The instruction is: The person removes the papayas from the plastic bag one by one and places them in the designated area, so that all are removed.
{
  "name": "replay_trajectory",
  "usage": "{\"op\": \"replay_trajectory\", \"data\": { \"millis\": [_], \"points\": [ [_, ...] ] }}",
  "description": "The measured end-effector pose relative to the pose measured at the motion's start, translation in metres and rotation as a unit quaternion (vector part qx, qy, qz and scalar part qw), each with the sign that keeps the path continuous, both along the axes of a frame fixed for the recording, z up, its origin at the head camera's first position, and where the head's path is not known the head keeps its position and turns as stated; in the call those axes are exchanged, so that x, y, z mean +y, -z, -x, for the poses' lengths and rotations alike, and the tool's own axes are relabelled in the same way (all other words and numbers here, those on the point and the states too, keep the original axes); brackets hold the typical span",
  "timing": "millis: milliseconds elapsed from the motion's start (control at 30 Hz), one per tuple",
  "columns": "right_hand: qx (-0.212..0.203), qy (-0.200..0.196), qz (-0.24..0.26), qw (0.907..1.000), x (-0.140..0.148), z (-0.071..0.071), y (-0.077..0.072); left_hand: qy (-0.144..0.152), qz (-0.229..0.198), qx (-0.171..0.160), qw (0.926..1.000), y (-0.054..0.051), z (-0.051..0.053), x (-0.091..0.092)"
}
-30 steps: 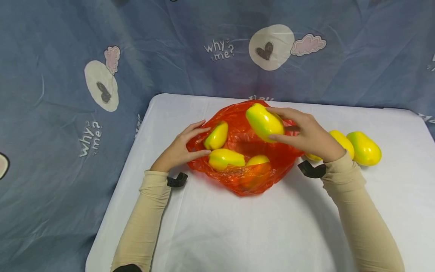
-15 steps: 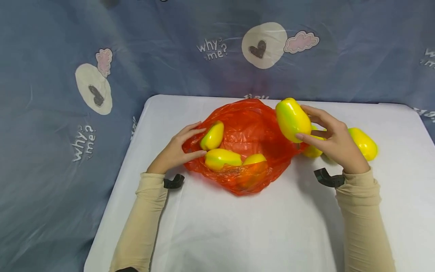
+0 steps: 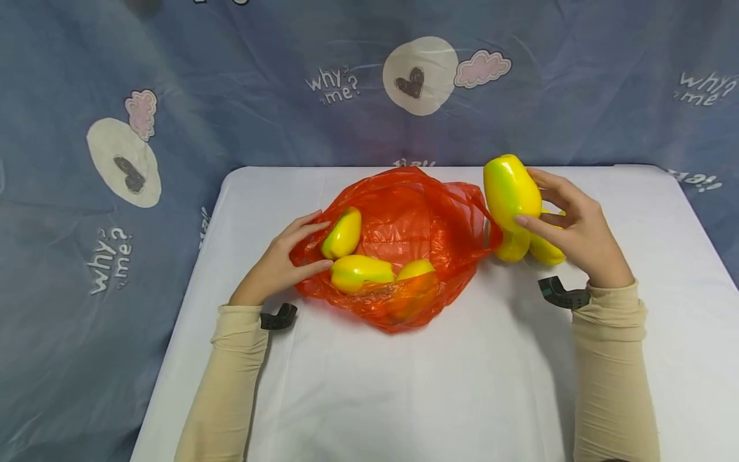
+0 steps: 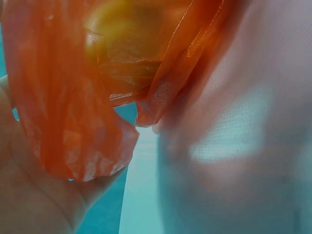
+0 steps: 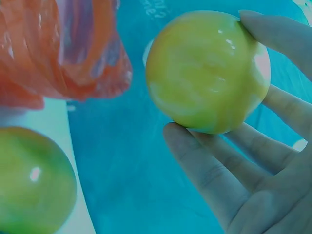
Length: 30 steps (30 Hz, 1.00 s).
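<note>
Blue-grey printed cloth backdrop (image 3: 248, 122): is hanging behind the table, showing "why me?" lettering, pink clouds and dark hearts on pale round shapes.
White cloth-covered table (image 3: 433, 398): is spreading under the bag and my forearms.
Thin red see-through plastic bag (image 3: 395, 231): is lying crumpled between my hands, its mouth gaping.
Beige fabric sleeves (image 3: 222, 391): are covering my forearms.
My right hand (image 3: 583, 221): is grasping one glossy yellow-green mango-shaped fruit (image 3: 510, 189) between thumb and fingers, off the table, just beyond the bag's right edge.
My left hand (image 3: 277, 263): is clasping nothing; its fingers and thumb are reaching out, spread apart, at the bag's left rim.
Three similar fruits (image 3: 360, 274): are resting inside the bag, one of them partly covered by its near side.
Two more yellow fruits (image 3: 512, 247): are sitting on the table beside the bag, partly hidden behind the held one.
Small black curved brackets (image 3: 561, 295): are jutting from my wrists.
</note>
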State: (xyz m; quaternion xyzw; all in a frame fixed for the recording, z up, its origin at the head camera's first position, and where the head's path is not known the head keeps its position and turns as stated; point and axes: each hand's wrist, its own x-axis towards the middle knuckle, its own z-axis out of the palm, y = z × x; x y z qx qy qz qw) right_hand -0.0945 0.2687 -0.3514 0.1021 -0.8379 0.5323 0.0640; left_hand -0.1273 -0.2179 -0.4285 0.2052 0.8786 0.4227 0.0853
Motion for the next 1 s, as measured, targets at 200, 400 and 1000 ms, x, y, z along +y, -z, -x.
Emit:
{"op": "replay_trajectory", "data": {
  "millis": [200, 400, 1000],
  "points": [
    [-0.015, 0.030, -0.021, 0.9992, 0.010, 0.001, -0.004, -0.008, 0.007, 0.000, 0.9999, -0.001, -0.003, -0.004],
    [-0.025, 0.057, -0.013, 0.9980, 0.018, 0.004, -0.005, -0.022, 0.014, 0.001, 0.9997, -0.003, -0.007, -0.012],
    [-0.006, 0.164, 0.105, 0.9807, 0.077, -0.013, 0.003, -0.003, 0.001, 0.008, 1.0000, 0.000, 0.001, 0.001]
  ]
}}
